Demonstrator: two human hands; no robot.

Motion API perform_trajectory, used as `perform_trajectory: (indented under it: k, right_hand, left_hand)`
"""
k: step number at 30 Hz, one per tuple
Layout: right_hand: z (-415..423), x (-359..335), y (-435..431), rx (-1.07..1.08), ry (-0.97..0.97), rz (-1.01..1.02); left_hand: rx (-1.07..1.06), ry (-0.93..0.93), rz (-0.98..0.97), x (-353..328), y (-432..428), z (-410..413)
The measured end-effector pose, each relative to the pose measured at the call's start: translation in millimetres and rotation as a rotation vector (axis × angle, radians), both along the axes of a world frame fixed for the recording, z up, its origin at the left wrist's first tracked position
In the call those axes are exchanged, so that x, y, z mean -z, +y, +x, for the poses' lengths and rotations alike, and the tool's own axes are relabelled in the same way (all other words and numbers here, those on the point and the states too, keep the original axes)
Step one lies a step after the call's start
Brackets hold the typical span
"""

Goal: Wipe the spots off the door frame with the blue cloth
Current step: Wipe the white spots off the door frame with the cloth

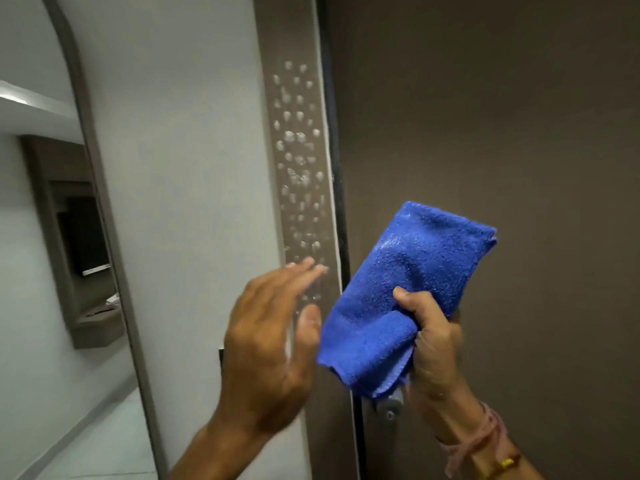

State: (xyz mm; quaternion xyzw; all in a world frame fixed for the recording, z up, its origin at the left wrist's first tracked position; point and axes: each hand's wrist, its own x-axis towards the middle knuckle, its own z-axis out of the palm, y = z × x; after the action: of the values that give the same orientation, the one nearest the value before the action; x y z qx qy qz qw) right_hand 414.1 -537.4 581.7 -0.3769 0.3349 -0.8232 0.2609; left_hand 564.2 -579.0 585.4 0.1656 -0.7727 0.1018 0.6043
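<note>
A brown door frame (277, 36) runs top to bottom through the middle of the view. Several whitish spots (298, 157) cover it from upper middle down to hand height. My right hand (433, 344) grips a folded blue cloth (412, 289), held in front of the dark door just right of the frame and not touching it. My left hand (270, 344) is open, fingers spread and blurred, in front of the lower frame; its fingertips overlap the lowest spots.
A dark brown door (502, 133) fills the right side, with a metal lock or handle part (391, 410) showing below the cloth. A white wall panel (180, 168) lies left of the frame. At far left a hallway with a brown wall unit (69, 237) is visible.
</note>
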Motion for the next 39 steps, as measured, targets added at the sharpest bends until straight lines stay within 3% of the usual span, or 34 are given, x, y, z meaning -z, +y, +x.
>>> perform_trajectory:
  k: [1,4,8,17,24,26,30,39]
  right_hand:
    - [6,6,-11,0.056,-0.014,-0.154]
    - [6,-9,-12,0.355,0.206,-0.219]
    - [16,-4,-29,0.454,0.352,-0.252]
    - [43,18,-65,0.651,0.676,-0.108]
    - [42,29,-73,0.719,0.809,-0.021]
    - [43,30,-82,0.759,0.931,0.026]
    - [45,40,-110,0.858,1.237,0.321]
    - [36,36,-146,1.176,1.376,0.407]
  left_hand:
    - [-0.039,0.045,0.012,-3,-10,6]
    - [-0.191,0.078,0.045,-29,-39,17]
    - [-0.343,0.09,0.071,-61,-80,27]
    - [-0.485,-0.078,0.036,-73,-135,19]
    - [-0.515,-0.209,-0.1,-69,-160,9]
    - [-0.542,-0.261,-0.138,-68,-166,7]
    - [-0.594,-0.345,-0.195,-65,-178,9]
    - [-0.629,-0.345,-0.242,-63,-194,9]
